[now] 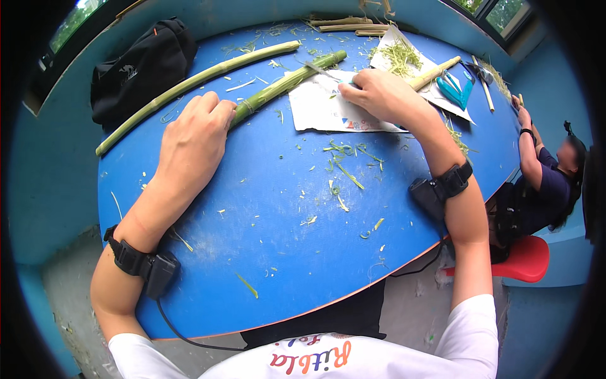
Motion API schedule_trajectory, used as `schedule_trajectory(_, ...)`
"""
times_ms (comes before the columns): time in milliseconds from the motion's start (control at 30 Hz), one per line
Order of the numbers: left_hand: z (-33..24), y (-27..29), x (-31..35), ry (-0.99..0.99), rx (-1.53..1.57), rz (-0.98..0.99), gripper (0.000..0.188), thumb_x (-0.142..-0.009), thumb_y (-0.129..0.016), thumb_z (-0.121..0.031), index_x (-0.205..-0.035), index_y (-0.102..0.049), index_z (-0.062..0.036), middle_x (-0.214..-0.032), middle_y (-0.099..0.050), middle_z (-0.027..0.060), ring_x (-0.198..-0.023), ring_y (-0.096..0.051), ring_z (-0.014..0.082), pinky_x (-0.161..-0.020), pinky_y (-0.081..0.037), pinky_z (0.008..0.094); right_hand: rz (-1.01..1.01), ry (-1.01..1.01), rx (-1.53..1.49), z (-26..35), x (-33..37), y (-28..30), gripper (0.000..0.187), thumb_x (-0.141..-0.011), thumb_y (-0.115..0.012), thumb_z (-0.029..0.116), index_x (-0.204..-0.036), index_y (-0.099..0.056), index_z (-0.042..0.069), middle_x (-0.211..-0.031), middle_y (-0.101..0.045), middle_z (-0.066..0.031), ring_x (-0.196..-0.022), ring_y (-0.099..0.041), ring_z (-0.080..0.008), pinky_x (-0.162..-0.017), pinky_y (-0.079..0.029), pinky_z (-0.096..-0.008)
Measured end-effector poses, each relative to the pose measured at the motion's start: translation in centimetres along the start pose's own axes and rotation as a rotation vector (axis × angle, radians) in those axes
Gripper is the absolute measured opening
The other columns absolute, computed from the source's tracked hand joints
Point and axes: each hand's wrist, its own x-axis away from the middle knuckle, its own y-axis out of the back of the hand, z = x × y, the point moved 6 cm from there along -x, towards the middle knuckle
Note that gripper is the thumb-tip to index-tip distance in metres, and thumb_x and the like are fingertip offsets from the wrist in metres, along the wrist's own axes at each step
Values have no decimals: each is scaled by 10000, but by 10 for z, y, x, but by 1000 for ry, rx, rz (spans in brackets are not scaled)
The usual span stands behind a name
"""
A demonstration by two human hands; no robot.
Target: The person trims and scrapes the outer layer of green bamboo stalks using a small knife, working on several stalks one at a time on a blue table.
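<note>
Left hand is wrapped around lower part of green stalk; knife is held in right hand and set against stalk.
Clock from centre of blue table: green stalk seen at 12, tilted toward 1; white sheet spread under right hand at 1; paler stalk laid at 11; black bag placed at 10; teal-handled tool seen at 2; co-worker seen at 3.

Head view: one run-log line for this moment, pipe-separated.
left hand: grips long green plant stalk | right hand: holds thin grey-bladed tool across it | curled green shavings: on blue table
</note>
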Motion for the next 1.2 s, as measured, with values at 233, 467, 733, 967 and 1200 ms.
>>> schedule_trajectory(233, -2, 0, 1, -34, 1, -7, 120, -920, -543, -124, -936, -588, -14, -858, -532, 121, -849, -575, 301, -700, -482, 406, 16, 36, 29, 16, 3, -2, 554, -910, -457, 453, -811, -661, -53, -829, -647, -256, -817, -641, -387, -774, -498, -455)
schedule_trajectory(467, -8, 3, -2, -40, 7, -21, 104, -881, -585, -122, -877, -573, -18, -839, -515, 103, -825, -563, 269, -692, -496, 375, -70, -91, 45, -25, -12, 0, 572, -902, -469, 470, -818, -648, -66, -774, -633, -261, -760, -629, -396, -730, -477, -464)
schedule_trajectory(733, -7, 3, 0, -43, 64, -3, 112, -899, -568, -106, -939, -575, -2, -875, -527, 126, -864, -563, 307, -728, -471, 404, 60, 16, 3, 18, 4, -2, 583, -924, -462, 480, -855, -646, -69, -808, -631, -271, -809, -628, -398, -760, -478, -459)
schedule_trajectory(967, -6, 3, 0, -47, 44, 14, 104, -893, -572, -96, -932, -574, 0, -877, -527, 125, -861, -562, 307, -727, -470, 403, -14, -46, -1, 5, -4, -5, 566, -911, -472, 481, -830, -667, -44, -811, -653, -251, -809, -643, -397, -768, -497, -466)
schedule_trajectory(1200, -10, 3, -2, -47, 46, 2, 98, -879, -580, -101, -902, -565, -7, -866, -518, 115, -844, -561, 288, -701, -486, 390, -57, -88, -10, -15, -9, -1, 562, -907, -470, 449, -838, -635, -84, -777, -618, -280, -770, -627, -398, -736, -470, -460)
